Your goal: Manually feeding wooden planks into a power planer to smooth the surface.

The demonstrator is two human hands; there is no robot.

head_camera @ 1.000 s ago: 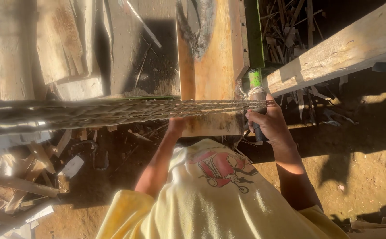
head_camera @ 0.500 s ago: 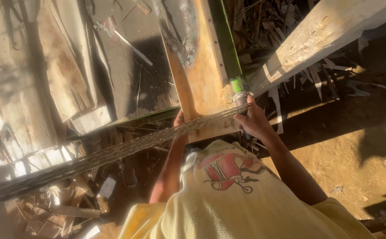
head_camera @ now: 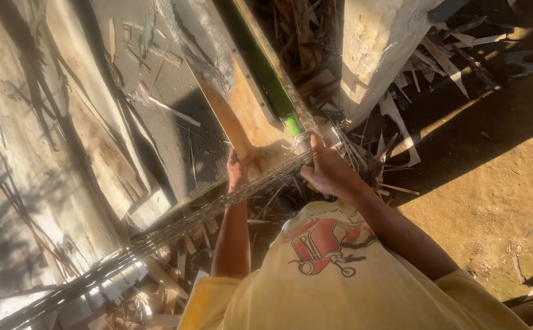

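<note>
Sunlit dirt ground (head_camera: 499, 183) littered with wood offcuts fills the right of the frame. Since the earlier frame the view has swung, so the long grey bundle of thin metal rods (head_camera: 175, 229) now slants more steeply from lower left to centre. Our right hand (head_camera: 327, 171) is curled tight around its end; our left hand (head_camera: 239, 168) grips the orange wooden board (head_camera: 242, 116). The bundle's far end is cut off at the bottom left edge, and shadow blurs the scraps beneath it.

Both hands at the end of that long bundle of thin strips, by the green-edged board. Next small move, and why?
Probably ease the bundle of thin strips forward a little. The right hand grips its near end, the left hand rests at the wooden board beside it, and the bundle's far end trails over scrap.
</note>
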